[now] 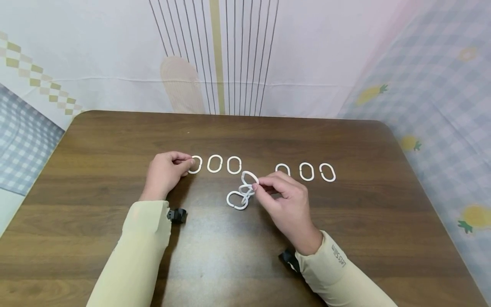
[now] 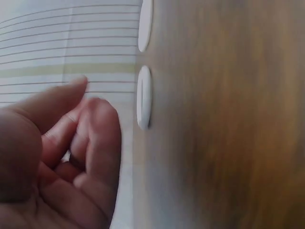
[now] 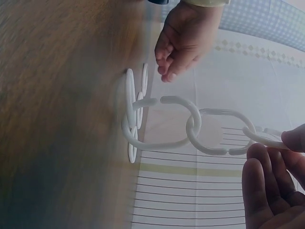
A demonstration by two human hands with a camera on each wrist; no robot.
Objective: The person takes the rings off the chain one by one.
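My right hand (image 1: pixel 285 198) pinches the end link of a chain of white plastic links (image 3: pixel 159 146) between thumb and fingers. The chain hangs down, and its lowest link (image 1: pixel 228 198) appears to touch the table. At the left end of a row, my left hand (image 1: pixel 164 171) hovers by a loose white oval link (image 1: pixel 201 164). In the left wrist view its thumb and bent fingers hold nothing, apart from a link (image 2: pixel 147 98) lying flat on the table.
Two more loose links, a middle one (image 1: pixel 221 163) and another (image 1: pixel 228 165), continue the left row. To the right lie three links: one (image 1: pixel 283 165) partly behind my right hand, one (image 1: pixel 301 171) and one (image 1: pixel 334 174). The wooden table (image 1: pixel 230 264) meets a patterned cloth (image 1: pixel 314 51) behind.
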